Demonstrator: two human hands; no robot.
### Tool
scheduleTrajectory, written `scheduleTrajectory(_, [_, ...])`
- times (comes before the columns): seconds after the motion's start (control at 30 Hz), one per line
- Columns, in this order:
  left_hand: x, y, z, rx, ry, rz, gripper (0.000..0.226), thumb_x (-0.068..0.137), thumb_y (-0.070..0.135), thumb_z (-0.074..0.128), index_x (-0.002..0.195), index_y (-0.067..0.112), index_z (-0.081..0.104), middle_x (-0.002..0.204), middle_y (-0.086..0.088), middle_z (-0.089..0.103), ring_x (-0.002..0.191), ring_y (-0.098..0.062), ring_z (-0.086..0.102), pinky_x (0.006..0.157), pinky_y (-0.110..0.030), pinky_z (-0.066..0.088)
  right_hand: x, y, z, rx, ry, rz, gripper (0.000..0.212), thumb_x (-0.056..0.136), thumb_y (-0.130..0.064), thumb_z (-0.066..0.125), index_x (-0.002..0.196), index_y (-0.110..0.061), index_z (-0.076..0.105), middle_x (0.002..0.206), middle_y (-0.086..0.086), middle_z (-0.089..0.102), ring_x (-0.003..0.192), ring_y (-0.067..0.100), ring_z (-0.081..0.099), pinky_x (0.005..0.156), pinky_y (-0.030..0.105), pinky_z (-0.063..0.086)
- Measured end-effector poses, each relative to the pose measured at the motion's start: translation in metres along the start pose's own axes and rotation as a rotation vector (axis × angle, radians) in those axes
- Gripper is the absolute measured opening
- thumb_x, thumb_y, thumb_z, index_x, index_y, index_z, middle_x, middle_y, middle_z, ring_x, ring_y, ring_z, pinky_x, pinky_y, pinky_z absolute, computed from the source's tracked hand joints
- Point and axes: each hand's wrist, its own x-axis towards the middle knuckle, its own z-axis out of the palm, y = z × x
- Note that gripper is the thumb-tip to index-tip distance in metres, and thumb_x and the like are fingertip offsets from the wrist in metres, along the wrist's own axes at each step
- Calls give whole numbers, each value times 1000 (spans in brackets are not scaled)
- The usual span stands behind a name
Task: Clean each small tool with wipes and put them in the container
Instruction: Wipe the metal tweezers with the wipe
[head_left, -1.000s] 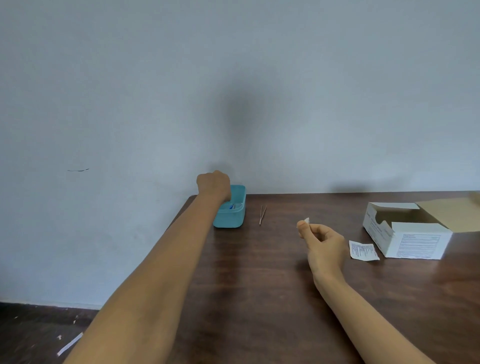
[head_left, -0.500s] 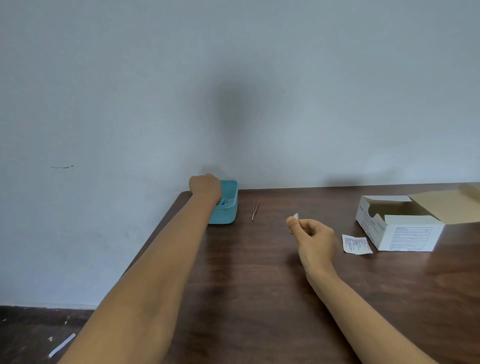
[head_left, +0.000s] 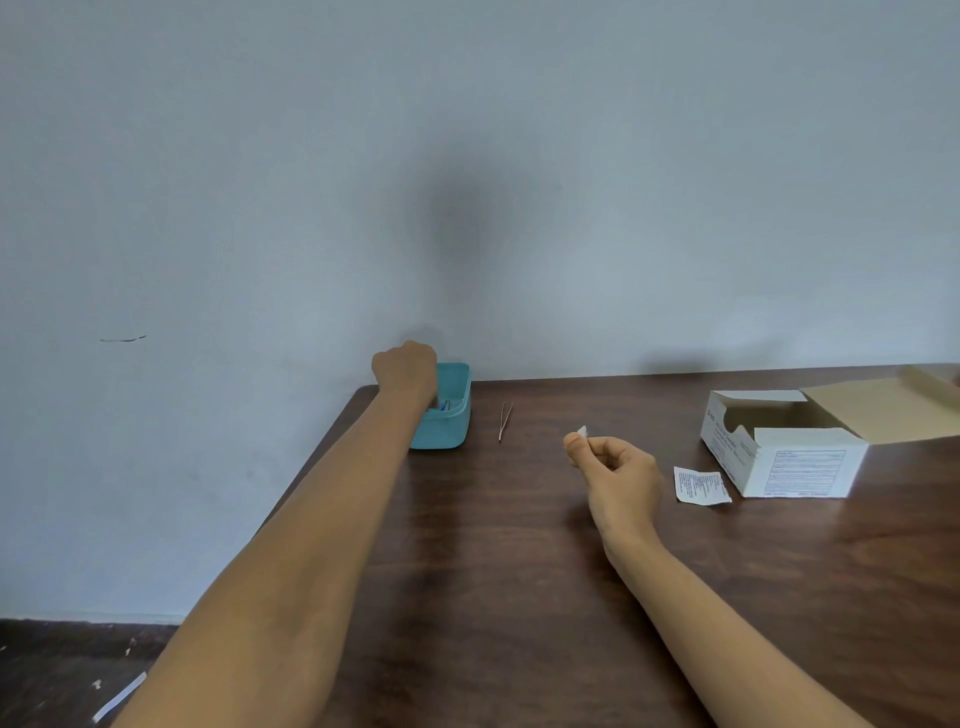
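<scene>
The teal container (head_left: 448, 427) is sitting at the far left corner of the surface (head_left: 493, 551), close to the wall (head_left: 467, 156), and a small blue item (head_left: 444, 406) is showing inside it, too small to identify. The left hand (head_left: 405, 371) is reaching over the container's near left rim with its fingers curled down inside; whether they are grasping anything cannot be told. One pair of thin tweezers (head_left: 505, 422) is lying flat just to the right of the container, apart from it. Nearer the middle, the right hand (head_left: 615, 470) is hovering above the surface, pinching one small white wipe (head_left: 582, 431) between thumb and forefinger. One torn wipe packet (head_left: 700, 485) is lying beside one open cardboard box (head_left: 779, 460) toward the right edge, its lid folded back. The surface is dark brown wood; the wall behind is plain pale grey. On the dark floor (head_left: 52, 670) at the left, one white paper strip (head_left: 119, 704) is lying.
</scene>
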Motion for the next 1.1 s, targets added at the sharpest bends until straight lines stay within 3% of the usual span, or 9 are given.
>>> scheduleTrajectory(0.07, [-1,5,-9,-127,121,12,25,86,30,68,98,9,64,76,-1,49,79,-22,59,62,-27,36,0,0,0,14,5,0,34,80,-50,68,64,-20,68,67,-5,69,72,15,65,71,34,48])
scheduleTrajectory(0.2, [-9,32,-23,-397,202,124,29,89,34,58,98,8,67,98,-8,61,90,-28,61,69,-29,39,-1,-2,0,44,6,-8,33,81,-49,67,64,-21,69,67,-4,70,71,17,64,68,33,47])
scheduleTrajectory(0.3, [-22,61,-19,-322,181,213,28,95,23,48,109,5,63,108,-14,59,98,-31,59,76,-34,43,0,-1,0,97,-15,-13,27,79,-47,70,64,-25,71,69,0,70,76,21,66,73,36,50])
scheduleTrajectory(0.5, [-36,96,16,-115,3,168,33,96,3,44,127,2,54,129,-13,55,119,-30,55,87,-34,47,1,0,-2,188,-16,-10,14,76,-47,74,68,-35,74,76,-1,73,78,21,64,77,35,49])
scheduleTrajectory(0.63, [-42,100,32,-47,-19,149,34,95,1,44,127,4,55,128,-10,57,118,-25,56,87,-29,46,3,3,-1,198,-43,-27,13,76,-44,75,72,-32,76,76,-13,73,81,8,67,82,33,50])
scheduleTrajectory(0.9, [-48,94,37,-81,19,135,31,98,3,41,124,6,57,126,-9,59,115,-24,58,83,-28,45,7,8,2,190,-29,-59,9,77,-42,74,69,-40,72,72,-6,70,78,17,65,78,40,51])
scheduleTrajectory(1.1, [-59,87,31,-428,-2,21,24,99,16,44,118,3,51,117,-13,61,106,-31,61,76,-35,43,8,9,2,229,-70,-43,9,73,-40,78,78,-32,76,75,-9,72,78,11,66,79,36,52])
